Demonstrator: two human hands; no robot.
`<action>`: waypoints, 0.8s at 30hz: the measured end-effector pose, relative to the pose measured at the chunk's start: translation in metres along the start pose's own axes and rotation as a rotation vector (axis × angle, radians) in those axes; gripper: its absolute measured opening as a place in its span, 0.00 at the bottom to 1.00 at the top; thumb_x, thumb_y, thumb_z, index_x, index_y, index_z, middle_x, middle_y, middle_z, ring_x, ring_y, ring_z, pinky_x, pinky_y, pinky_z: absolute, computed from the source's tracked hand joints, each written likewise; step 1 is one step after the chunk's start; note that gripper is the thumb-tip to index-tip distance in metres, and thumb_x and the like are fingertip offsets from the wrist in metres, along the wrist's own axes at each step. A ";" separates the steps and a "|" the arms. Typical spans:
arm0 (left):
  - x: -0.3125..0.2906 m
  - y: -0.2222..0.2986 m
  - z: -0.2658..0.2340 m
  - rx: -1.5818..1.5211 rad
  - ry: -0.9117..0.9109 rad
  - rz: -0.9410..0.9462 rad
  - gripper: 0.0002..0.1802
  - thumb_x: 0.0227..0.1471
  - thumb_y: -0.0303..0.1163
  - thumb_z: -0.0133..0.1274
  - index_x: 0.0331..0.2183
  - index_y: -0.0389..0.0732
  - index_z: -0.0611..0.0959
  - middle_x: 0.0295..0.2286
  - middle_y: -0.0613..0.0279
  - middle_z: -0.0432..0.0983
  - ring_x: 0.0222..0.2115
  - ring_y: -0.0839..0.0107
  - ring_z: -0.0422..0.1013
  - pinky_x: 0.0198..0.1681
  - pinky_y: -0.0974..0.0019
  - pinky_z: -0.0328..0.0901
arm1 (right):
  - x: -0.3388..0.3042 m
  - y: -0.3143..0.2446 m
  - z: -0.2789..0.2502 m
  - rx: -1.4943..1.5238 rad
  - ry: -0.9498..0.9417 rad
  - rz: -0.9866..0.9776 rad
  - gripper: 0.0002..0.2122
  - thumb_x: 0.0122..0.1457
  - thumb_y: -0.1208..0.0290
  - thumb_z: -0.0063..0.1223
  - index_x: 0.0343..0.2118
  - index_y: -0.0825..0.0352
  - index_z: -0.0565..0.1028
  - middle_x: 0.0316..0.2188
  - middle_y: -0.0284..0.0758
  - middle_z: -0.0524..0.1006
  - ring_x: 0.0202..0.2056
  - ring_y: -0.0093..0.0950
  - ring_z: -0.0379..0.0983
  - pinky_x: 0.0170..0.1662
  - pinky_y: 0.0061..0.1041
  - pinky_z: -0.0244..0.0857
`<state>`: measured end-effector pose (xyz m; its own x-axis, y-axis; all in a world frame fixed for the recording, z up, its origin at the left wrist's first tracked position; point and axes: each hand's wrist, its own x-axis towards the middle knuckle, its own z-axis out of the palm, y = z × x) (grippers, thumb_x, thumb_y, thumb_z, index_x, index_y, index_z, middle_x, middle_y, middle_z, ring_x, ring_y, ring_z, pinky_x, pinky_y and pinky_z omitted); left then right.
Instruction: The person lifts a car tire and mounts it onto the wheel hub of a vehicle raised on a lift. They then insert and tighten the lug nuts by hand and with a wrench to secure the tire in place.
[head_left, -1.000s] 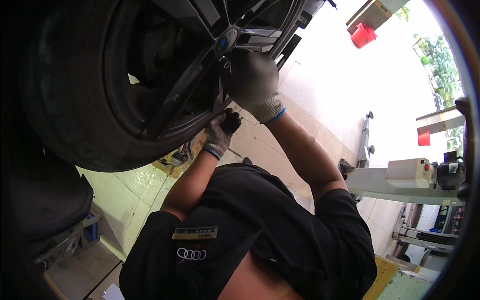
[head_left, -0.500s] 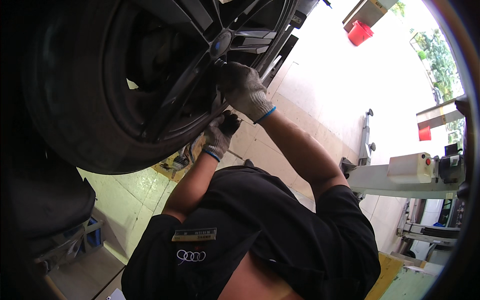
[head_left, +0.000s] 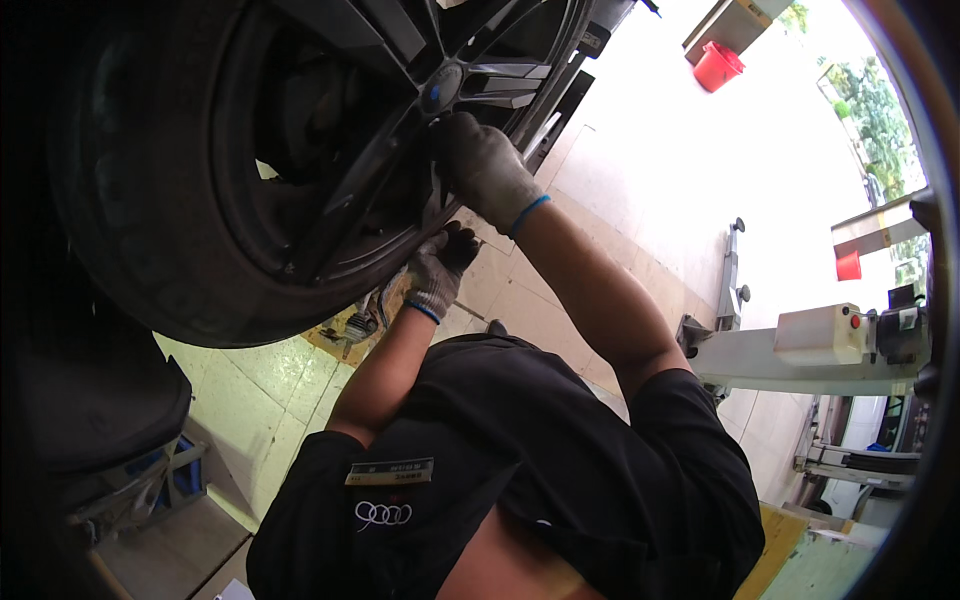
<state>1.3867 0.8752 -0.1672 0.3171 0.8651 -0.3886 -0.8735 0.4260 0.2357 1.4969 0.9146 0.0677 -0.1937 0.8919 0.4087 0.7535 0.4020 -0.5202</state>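
A dark multi-spoke wheel (head_left: 350,200) with a black tyre (head_left: 130,240) hangs at the upper left, in front of me. My right hand (head_left: 485,170), in a grey knit glove with a blue cuff, is at the spokes just below the round hub cap (head_left: 441,88). Its fingers are closed around something small that the glove hides. Lower down, by the tyre's bottom edge, my left hand (head_left: 440,270) wears a matching glove with dark fingertips. Its fingers are curled in, and whatever they may hold does not show.
Below the tyre, tools or parts (head_left: 360,325) lie on a yellowish surface. A grey lift post (head_left: 740,355) with a whitish box (head_left: 820,335) stands at right. A red bucket (head_left: 718,67) is on the tiled floor at the far right. A grey cart (head_left: 165,490) is at lower left.
My right hand has turned slightly at the wrist, its cuff shifting a little up, and its fingers now cover the spot below the hub cap. The left hand has stayed nearly still.
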 end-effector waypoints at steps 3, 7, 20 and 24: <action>0.001 0.001 0.001 -0.040 -0.047 -0.022 0.15 0.59 0.29 0.48 0.45 0.36 0.81 0.38 0.49 0.82 0.39 0.54 0.80 0.47 0.49 0.77 | -0.002 0.010 -0.001 0.293 -0.090 -0.107 0.09 0.68 0.67 0.48 0.42 0.67 0.78 0.28 0.38 0.80 0.30 0.41 0.80 0.32 0.36 0.73; -0.001 0.003 0.000 -0.042 -0.077 -0.044 0.15 0.58 0.29 0.47 0.45 0.36 0.81 0.39 0.48 0.82 0.40 0.53 0.80 0.47 0.49 0.77 | -0.007 0.005 -0.003 0.051 0.149 -0.017 0.09 0.65 0.66 0.54 0.41 0.66 0.77 0.29 0.41 0.80 0.28 0.39 0.79 0.30 0.38 0.72; -0.001 0.004 -0.002 -0.020 -0.088 -0.043 0.15 0.61 0.29 0.45 0.46 0.34 0.81 0.39 0.47 0.82 0.40 0.53 0.80 0.46 0.51 0.77 | -0.005 -0.008 -0.007 -0.148 0.259 -0.054 0.11 0.55 0.60 0.65 0.33 0.63 0.83 0.24 0.41 0.80 0.27 0.40 0.79 0.31 0.39 0.73; 0.000 0.002 -0.001 -0.077 -0.073 -0.063 0.16 0.61 0.29 0.46 0.46 0.34 0.80 0.39 0.48 0.82 0.40 0.54 0.79 0.47 0.50 0.76 | 0.001 -0.016 -0.008 -0.020 0.104 0.197 0.12 0.58 0.62 0.62 0.38 0.66 0.81 0.25 0.44 0.79 0.28 0.42 0.79 0.30 0.38 0.73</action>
<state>1.3843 0.8755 -0.1676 0.3962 0.8553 -0.3340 -0.8757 0.4614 0.1426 1.4895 0.9070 0.0827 0.0234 0.9260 0.3768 0.7830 0.2174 -0.5828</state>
